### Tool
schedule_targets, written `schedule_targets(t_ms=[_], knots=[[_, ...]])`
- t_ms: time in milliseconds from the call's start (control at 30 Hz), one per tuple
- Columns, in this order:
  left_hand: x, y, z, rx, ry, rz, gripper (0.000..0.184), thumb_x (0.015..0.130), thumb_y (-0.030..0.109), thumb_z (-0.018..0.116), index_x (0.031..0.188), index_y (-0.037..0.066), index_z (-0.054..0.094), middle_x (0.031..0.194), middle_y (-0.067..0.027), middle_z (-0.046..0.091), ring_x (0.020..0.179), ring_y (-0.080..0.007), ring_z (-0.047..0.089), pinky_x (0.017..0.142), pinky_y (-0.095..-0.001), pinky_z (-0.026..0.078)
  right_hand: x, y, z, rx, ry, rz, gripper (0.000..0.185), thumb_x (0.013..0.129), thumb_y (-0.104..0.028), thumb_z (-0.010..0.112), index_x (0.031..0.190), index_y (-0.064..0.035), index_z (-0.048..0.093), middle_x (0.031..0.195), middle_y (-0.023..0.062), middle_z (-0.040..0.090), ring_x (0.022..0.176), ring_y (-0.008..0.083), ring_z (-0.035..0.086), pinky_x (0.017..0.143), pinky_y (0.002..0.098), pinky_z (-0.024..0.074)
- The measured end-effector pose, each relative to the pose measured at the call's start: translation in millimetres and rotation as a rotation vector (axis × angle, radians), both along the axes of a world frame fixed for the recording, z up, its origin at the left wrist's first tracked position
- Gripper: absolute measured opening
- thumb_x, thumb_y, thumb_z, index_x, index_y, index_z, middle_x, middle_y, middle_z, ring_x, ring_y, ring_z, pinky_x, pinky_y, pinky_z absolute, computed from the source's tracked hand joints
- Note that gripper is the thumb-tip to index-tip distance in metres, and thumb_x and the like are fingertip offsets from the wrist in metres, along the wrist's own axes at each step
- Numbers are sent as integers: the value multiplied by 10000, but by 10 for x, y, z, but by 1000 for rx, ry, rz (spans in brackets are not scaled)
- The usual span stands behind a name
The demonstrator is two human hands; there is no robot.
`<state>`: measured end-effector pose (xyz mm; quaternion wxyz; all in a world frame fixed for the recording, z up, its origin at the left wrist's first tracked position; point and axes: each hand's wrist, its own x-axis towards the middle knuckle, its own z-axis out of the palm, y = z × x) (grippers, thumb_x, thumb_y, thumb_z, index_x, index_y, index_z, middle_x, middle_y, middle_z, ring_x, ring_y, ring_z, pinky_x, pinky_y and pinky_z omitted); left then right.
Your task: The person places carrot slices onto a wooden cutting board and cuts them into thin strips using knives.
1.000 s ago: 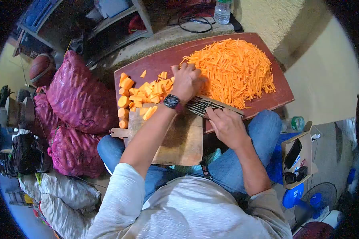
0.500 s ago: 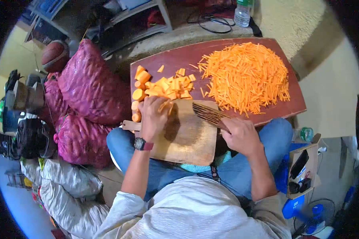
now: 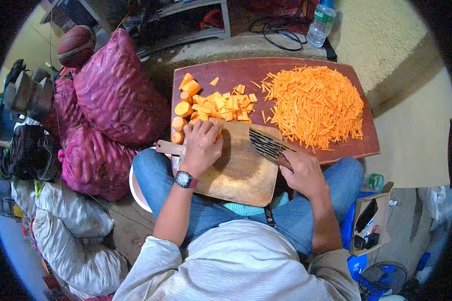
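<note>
My left hand [image 3: 202,146], with a watch on its wrist, is closed over orange pieces at the upper left of the wooden cutting board [image 3: 236,173]. My right hand [image 3: 304,170] grips the wooden handle of a slotted cutter [image 3: 270,145], whose ridged blade points up and left over the board's right edge. Cut orange chunks [image 3: 221,104] lie just beyond the board, with thicker rounds [image 3: 183,109] to their left. A large heap of thin orange shreds [image 3: 319,108] sits on the right of the red tabletop [image 3: 236,70].
Purple mesh sacks [image 3: 118,95] stand at the left, with a basketball [image 3: 76,46] above them and white sacks [image 3: 75,241] below. A water bottle [image 3: 320,25] and black cable [image 3: 281,37] are behind the table. An open box [image 3: 371,220] and a fan [image 3: 384,276] are at the right.
My left hand has left the shred heap and moved to the board's upper left, fingers now on orange pieces. The cutter has swung away from the heap to above the board's right edge.
</note>
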<state>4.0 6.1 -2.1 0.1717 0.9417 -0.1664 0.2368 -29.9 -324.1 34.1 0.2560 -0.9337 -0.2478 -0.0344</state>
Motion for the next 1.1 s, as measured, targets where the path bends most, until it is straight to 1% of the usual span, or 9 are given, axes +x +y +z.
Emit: schedule_targets(t_ms=[167, 267, 333, 500, 567, 700, 800, 1000, 1100], knots=[[-326, -141, 51, 151, -22, -15, 371, 822, 40, 689, 1192, 31, 717, 1051, -142, 649, 1031, -354, 643, 936, -503, 459, -24, 10, -42, -1, -27, 21, 219, 904, -172, 786, 1034, -45, 663, 921, 232, 748, 900, 466, 736, 771, 583, 579], [-687, -343, -24, 31, 148, -126, 447, 839, 56, 752, 1282, 34, 695, 1066, -148, 626, 1031, -370, 638, 908, -499, 481, -133, 85, 104, 39, 16, -11, 223, 943, -179, 765, 1079, -28, 675, 948, 240, 756, 940, 483, 736, 799, 595, 577], [-836, -452, -31, -90, 295, -152, 416, 852, 85, 787, 1255, 20, 705, 1086, -161, 645, 1022, -385, 652, 903, -477, 498, -241, 127, 273, 119, 260, -11, 268, 999, -188, 725, 1194, -12, 670, 1019, 268, 755, 997, 503, 730, 839, 602, 575], [-806, -312, 8, -318, 190, -183, 354, 849, 74, 816, 1180, -3, 714, 1101, -176, 686, 1039, -390, 671, 879, -496, 523, -509, 195, 394, 132, 283, -20, 341, 1065, -203, 655, 1351, -21, 615, 1135, 310, 730, 1060, 526, 708, 873, 604, 569], [-790, -246, -19, -354, 328, -176, 264, 879, 58, 755, 1135, 3, 726, 1118, -176, 698, 1079, -396, 667, 970, -472, 525, -548, 235, 435, 83, 384, -90, 392, 1054, -156, 667, 1411, 2, 635, 1194, 313, 734, 1133, 507, 711, 925, 524, 585], [-803, -315, -78, -360, 297, -254, 178, 852, 24, 786, 1025, 4, 750, 966, -177, 660, 934, -394, 654, 835, -495, 523, -553, 418, 489, 24, 455, -87, 369, 1058, -146, 652, 1397, -1, 631, 1171, 321, 729, 1115, 509, 711, 909, 533, 579], [-865, -359, -59, -266, 275, -230, 180, 885, 89, 785, 1042, 13, 743, 980, -163, 649, 956, -378, 638, 890, -483, 510, -511, 547, 456, 79, 461, 6, 305, 1076, -201, 634, 1318, -17, 614, 1132, 307, 732, 1085, 530, 700, 890, 608, 564], [-847, -305, -187, -358, 313, -266, 191, 913, 128, 797, 1064, 17, 760, 999, -172, 654, 968, -379, 633, 893, -477, 511, -497, 533, 467, 176, 529, -57, 322, 1077, -212, 648, 1312, 8, 636, 1105, 303, 743, 1073, 519, 715, 882, 578, 583], [-840, -305, -118, -354, 308, -275, 235, 871, 71, 817, 1089, 6, 761, 1039, -194, 657, 985, -401, 646, 878, -495, 545, -580, 467, 431, 271, 461, -26, 301, 1060, -87, 646, 1331, 44, 646, 1095, 297, 729, 1068, 489, 729, 879, 474, 578]])
